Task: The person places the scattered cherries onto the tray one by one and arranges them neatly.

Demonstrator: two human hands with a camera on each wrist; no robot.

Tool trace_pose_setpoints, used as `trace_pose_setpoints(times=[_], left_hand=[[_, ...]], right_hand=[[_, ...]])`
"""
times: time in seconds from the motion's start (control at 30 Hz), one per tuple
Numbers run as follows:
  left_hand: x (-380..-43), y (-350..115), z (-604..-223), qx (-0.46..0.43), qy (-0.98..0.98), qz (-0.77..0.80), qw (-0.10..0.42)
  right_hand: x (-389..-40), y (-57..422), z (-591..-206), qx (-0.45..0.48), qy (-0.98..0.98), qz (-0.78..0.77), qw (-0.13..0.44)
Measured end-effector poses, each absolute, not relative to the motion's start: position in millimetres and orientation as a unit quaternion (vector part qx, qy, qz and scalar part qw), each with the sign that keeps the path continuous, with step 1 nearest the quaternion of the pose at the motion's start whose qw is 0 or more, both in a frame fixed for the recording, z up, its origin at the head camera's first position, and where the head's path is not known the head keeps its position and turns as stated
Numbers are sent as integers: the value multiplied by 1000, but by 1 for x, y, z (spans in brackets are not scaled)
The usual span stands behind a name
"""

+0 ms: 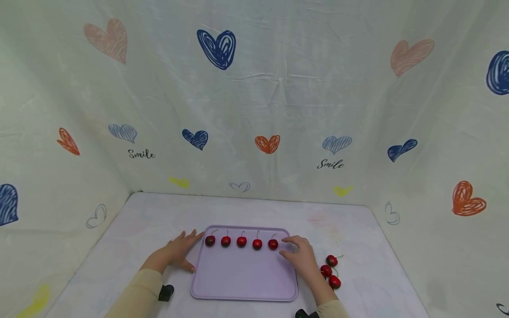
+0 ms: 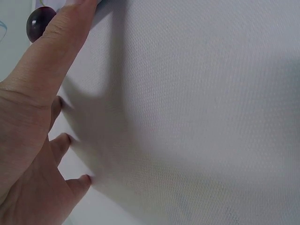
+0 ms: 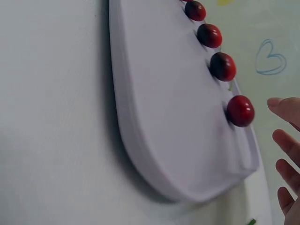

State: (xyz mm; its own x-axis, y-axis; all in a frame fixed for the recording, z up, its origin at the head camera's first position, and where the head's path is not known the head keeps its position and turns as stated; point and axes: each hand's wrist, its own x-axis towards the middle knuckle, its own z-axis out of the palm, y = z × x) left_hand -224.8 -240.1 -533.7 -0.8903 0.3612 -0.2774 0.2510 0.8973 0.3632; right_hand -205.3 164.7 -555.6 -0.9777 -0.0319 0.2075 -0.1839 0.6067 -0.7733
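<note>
A lilac tray lies on the table, with several red cherries lined up along its far side, stems pointing away. My left hand is spread at the tray's left edge, fingertips by the far corner and thumb at the side. Over the tray's right edge, my right hand holds nothing, its thumb and fingers apart. The rightmost cherry sits just beyond those fingertips. In the left wrist view the thumb partly covers a dark cherry.
Right of the tray, beside my right forearm, a small group of loose cherries lies on the white table. A cloth backdrop printed with hearts hangs behind and at both sides.
</note>
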Motion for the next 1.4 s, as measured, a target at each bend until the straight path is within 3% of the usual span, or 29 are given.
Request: trace_pose_setpoints(times=[0.27, 0.7, 1.4], left_hand=[[-224, -241, -533, 155, 960, 158, 172], [-223, -241, -533, 169, 959, 158, 165], [-222, -239, -529, 166, 958, 162, 169]], right_hand=[[-181, 185, -543, -2, -887, 460, 45], [-138, 222, -541, -78, -854, 512, 46], [-121, 243, -554, -132, -909, 395, 26]])
